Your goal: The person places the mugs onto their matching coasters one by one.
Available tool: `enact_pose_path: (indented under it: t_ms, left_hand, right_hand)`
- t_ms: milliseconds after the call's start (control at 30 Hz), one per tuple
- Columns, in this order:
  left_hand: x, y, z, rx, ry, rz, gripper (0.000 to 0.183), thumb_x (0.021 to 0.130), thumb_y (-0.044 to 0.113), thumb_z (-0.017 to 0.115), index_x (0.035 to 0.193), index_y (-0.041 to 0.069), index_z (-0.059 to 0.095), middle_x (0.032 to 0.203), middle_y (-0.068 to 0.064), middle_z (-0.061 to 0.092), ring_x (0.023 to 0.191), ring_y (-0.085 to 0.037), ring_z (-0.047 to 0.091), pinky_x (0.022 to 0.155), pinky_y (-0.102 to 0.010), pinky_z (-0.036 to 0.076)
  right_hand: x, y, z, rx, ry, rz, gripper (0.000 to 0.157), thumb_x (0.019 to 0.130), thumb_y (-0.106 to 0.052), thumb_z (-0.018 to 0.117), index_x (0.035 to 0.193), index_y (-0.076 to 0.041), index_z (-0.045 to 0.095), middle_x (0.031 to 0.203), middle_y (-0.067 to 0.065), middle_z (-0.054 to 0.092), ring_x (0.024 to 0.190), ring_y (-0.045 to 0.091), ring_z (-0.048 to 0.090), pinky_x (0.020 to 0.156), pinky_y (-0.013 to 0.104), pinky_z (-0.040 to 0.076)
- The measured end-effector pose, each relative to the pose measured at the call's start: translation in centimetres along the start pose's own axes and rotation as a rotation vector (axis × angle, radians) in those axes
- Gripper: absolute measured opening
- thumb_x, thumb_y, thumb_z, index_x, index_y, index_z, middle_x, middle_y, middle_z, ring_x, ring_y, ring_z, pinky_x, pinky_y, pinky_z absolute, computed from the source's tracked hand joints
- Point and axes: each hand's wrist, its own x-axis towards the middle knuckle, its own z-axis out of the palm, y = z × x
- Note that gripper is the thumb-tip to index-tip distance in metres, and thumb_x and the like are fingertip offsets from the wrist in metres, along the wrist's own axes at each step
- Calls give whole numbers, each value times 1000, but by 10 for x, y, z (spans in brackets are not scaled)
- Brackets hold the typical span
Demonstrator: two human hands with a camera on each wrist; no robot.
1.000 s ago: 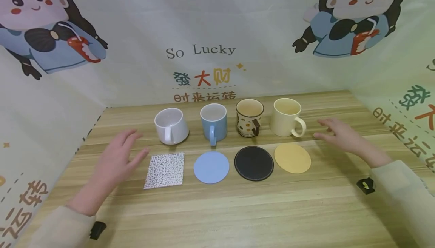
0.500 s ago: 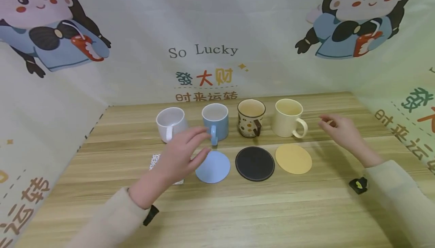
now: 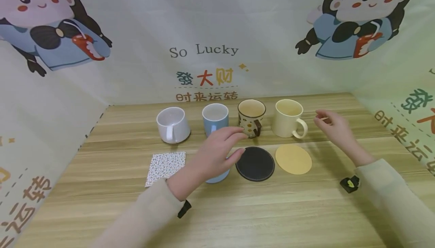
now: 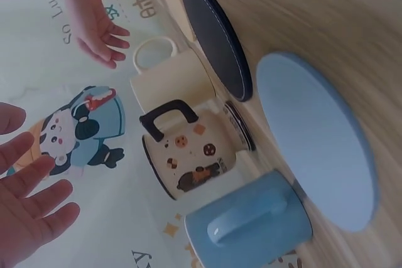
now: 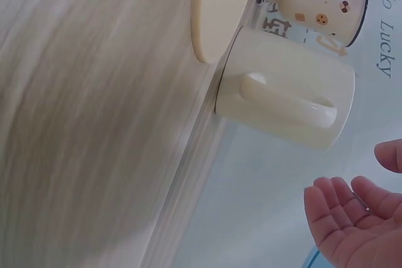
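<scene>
My left hand (image 3: pixel 217 153) hovers over the round blue coaster (image 3: pixel 218 177), holding nothing, its fingers pointing toward the black coaster (image 3: pixel 255 164). In the head view it covers part of the blue mug (image 3: pixel 215 117), and its fingertips overlap the brown-handled patterned mug (image 3: pixel 250 117). In the left wrist view the fingers (image 4: pixel 38 180) are spread. To the right of the pale yellow mug (image 3: pixel 287 119), my right hand (image 3: pixel 334 129) is raised with loosely bent fingers and nothing in it. The yellow coaster (image 3: pixel 293 159) lies in front of that mug.
At the row's left end stands a white mug (image 3: pixel 175 125), with a square patterned coaster (image 3: pixel 165 168) in front of it. All stand on a wood-grain table (image 3: pixel 265 214). A printed cloth backdrop (image 3: pixel 204 17) rises behind and at both sides.
My left hand has swept right, from beside the square coaster to over the blue one. The right hand has shifted slightly, its fingers bending a little more. Mugs and coasters stay put.
</scene>
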Motion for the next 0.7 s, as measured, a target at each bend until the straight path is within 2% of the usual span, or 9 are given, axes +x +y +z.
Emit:
enact_pose_path:
  t_ms: [100, 200, 433, 600, 700]
  left_hand:
    - [4, 3, 7, -9, -3, -5, 29, 84, 16, 63, 111, 5, 60, 117, -11, 58, 111, -24, 54, 96, -35, 41]
    - [7, 6, 13, -26, -27, -27, 30, 85, 16, 62, 112, 5, 60, 118, -11, 58, 111, -24, 54, 96, -36, 42]
    - [15, 15, 20, -54, -190, -121, 39, 89, 22, 59, 122, 4, 53, 126, -13, 52, 116, -27, 50, 97, -39, 40]
    - [21, 18, 27, -38, -283, -124, 47, 91, 30, 55, 130, 5, 46, 132, -12, 47, 121, -26, 45, 100, -39, 37]
    - [23, 21, 31, -16, -373, -110, 55, 92, 37, 52, 136, 7, 39, 138, -11, 42, 128, -28, 38, 105, -40, 32]
  right_hand:
    - [0, 0, 1, 42, -1, 15, 48, 97, -23, 40, 129, 13, 40, 117, 31, 49, 102, 44, 51, 80, 51, 44]
    - [1, -1, 3, 81, 9, 24, 49, 98, -24, 39, 130, 13, 39, 120, 32, 47, 105, 46, 48, 84, 55, 42]
    - [2, -1, 5, 96, 28, 21, 48, 98, -23, 39, 130, 13, 39, 120, 34, 46, 105, 46, 48, 84, 55, 41]
    - [2, 1, 6, 89, 19, 28, 49, 98, -25, 38, 129, 14, 39, 121, 33, 45, 104, 44, 49, 81, 51, 43]
    - [3, 1, 6, 82, 9, 36, 50, 99, -26, 38, 130, 13, 39, 122, 34, 45, 105, 45, 48, 81, 51, 43]
